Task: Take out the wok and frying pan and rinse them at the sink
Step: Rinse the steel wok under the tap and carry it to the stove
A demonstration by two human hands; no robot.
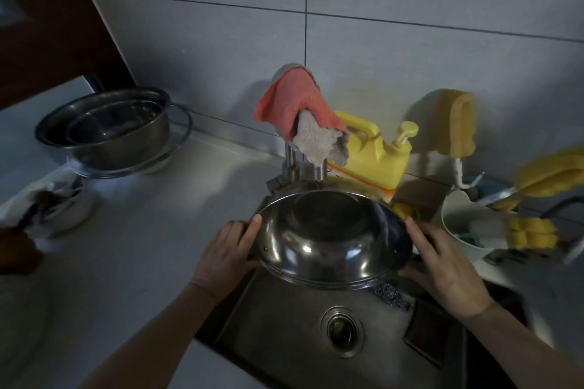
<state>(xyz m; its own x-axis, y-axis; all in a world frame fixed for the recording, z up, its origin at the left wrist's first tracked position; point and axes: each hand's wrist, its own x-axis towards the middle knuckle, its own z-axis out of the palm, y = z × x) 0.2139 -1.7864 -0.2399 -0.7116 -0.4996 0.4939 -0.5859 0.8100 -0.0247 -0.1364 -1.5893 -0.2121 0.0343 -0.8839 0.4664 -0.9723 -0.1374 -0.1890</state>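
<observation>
Wok (331,240): polished steel, round, shallow-domed with a flat base ring; held tipped over the sink (284,335), its outer side toward the camera, just below the tap (303,164). Left hand (222,257) and right hand (442,268) each clasp opposite rim edges, fingers curled round the metal. Likely stiff, moderately heavy and slick when wet; the rim, taken on both sides, looks the soundest hold. Pink cloth (290,104) draped over the tap. Yellow bottle (373,158) behind the sink. Steel bowls (107,129), nested, on the table left of the sink. Frying pan: not seen.
</observation>
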